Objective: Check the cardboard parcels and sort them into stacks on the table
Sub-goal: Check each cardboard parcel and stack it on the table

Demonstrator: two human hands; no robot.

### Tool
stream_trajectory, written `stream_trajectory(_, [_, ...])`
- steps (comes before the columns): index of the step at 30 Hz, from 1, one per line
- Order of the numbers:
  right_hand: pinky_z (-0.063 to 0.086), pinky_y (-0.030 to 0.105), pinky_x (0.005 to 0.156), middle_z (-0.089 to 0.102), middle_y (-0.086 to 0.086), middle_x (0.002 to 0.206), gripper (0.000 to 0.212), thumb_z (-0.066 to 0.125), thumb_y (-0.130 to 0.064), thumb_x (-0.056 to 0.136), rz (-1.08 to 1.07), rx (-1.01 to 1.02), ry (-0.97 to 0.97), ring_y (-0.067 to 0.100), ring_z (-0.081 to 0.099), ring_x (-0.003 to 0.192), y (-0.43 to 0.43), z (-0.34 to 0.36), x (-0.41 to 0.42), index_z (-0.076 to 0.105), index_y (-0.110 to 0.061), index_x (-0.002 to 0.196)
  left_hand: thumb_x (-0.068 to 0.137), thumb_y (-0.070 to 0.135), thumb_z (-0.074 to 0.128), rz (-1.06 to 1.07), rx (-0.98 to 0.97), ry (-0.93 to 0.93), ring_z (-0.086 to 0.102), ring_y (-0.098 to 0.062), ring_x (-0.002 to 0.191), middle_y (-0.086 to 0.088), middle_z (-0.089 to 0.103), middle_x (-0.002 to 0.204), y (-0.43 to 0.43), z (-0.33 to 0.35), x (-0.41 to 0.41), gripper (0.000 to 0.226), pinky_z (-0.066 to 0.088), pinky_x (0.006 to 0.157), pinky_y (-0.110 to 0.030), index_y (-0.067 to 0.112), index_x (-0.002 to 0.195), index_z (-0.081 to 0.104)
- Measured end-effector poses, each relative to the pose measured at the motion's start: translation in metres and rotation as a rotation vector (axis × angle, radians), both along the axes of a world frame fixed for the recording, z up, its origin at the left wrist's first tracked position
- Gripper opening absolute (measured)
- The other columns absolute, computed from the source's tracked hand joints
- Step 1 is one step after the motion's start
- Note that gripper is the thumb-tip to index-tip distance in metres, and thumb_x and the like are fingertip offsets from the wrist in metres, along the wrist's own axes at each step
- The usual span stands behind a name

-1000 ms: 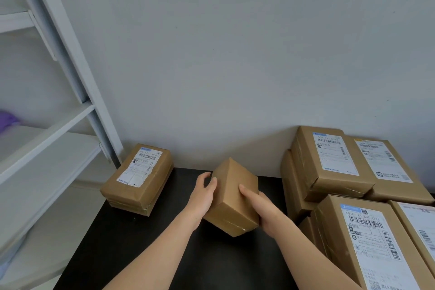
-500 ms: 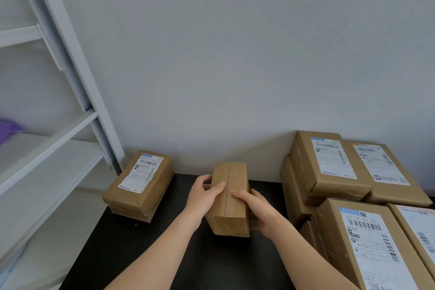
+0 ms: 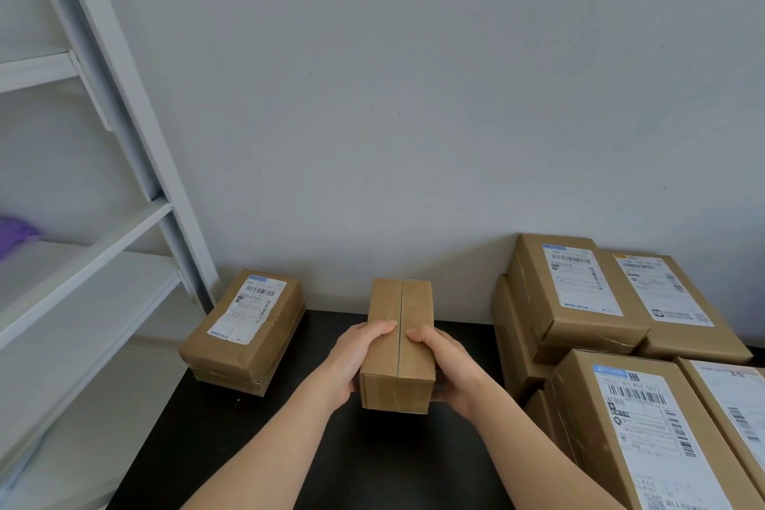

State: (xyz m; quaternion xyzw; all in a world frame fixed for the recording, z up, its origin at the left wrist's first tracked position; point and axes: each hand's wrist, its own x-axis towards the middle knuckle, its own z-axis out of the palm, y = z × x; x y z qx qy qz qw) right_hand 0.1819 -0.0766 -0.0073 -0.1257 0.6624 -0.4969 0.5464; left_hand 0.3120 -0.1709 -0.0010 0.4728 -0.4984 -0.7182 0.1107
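Both hands, left hand (image 3: 352, 356) and right hand (image 3: 449, 364), grip the small brown cardboard parcel (image 3: 398, 344) at frame centre over the black table (image 3: 248, 439), seam up; checking step, I judge. Next: find its label, choose a stack

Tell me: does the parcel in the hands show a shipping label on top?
No: the held parcel shows only plain cardboard with a centre seam on top.

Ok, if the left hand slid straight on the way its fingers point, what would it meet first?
Probably the fingertips of the right hand: the left hand grips the plain parcel, its fingers aimed across the top seam toward them.
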Motion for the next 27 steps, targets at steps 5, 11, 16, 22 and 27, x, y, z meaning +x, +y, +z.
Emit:
stream_trajectory(5, [0.048, 0.050, 0.093, 0.054, 0.008, 0.122, 0.071, 0.068, -0.044, 0.079, 0.005, 0.003, -0.002, 0.029, 0.055, 0.108, 0.001, 0.000, -0.002, 0.037, -0.025, 0.139, 0.080, 0.051, 0.065, 0.005, 0.009, 0.007, 0.058, -0.026, 0.104, -0.007, 0.058, 0.116, 0.000, 0.001, 0.000, 0.058, 0.048, 0.094, -0.047, 0.026, 0.127, 0.042])
stream_trajectory(11, [0.050, 0.048, 0.088, 0.055, 0.007, 0.119, 0.073, 0.068, -0.045, 0.078, 0.006, 0.012, 0.043, 0.028, 0.056, 0.105, 0.001, 0.000, -0.004, 0.037, -0.024, 0.140, 0.083, 0.049, 0.064, 0.032, -0.015, -0.006, 0.056, -0.027, 0.107, -0.009, 0.056, 0.119, 0.003, -0.001, -0.003, 0.056, 0.045, 0.100, -0.049, 0.023, 0.127, 0.042])
stream_trajectory(16, [0.050, 0.048, 0.088, 0.055, 0.007, 0.120, 0.075, 0.069, -0.047, 0.078, 0.007, 0.021, 0.051, 0.028, 0.056, 0.106, 0.003, 0.000, -0.005, 0.036, -0.025, 0.141, 0.084, 0.048, 0.064, 0.034, -0.014, 0.000, 0.056, -0.027, 0.107, -0.009, 0.056, 0.118, 0.006, 0.000, -0.005, 0.055, 0.045, 0.100, -0.048, 0.022, 0.127, 0.043])
stream_trajectory(22, [0.048, 0.045, 0.089, 0.054, 0.008, 0.122, 0.079, 0.071, -0.045, 0.076, 0.058, 0.015, 0.003, 0.028, 0.055, 0.108, 0.007, 0.001, -0.009, 0.033, -0.024, 0.143, 0.083, 0.049, 0.064, -0.041, 0.051, 0.010, 0.056, -0.028, 0.109, -0.009, 0.056, 0.121, 0.005, 0.003, -0.002, 0.057, 0.045, 0.100, -0.050, 0.024, 0.129, 0.041])
stream_trajectory(27, [0.047, 0.037, 0.082, 0.058, 0.004, 0.118, 0.066, 0.069, -0.042, 0.078, 0.112, -0.014, 0.052, 0.023, 0.057, 0.106, 0.008, 0.006, -0.013, 0.042, -0.026, 0.136, 0.083, 0.047, 0.064, -0.063, 0.085, 0.049, 0.056, -0.027, 0.110, -0.008, 0.056, 0.122, 0.005, 0.006, -0.001, 0.057, 0.046, 0.098, -0.050, 0.025, 0.131, 0.040])
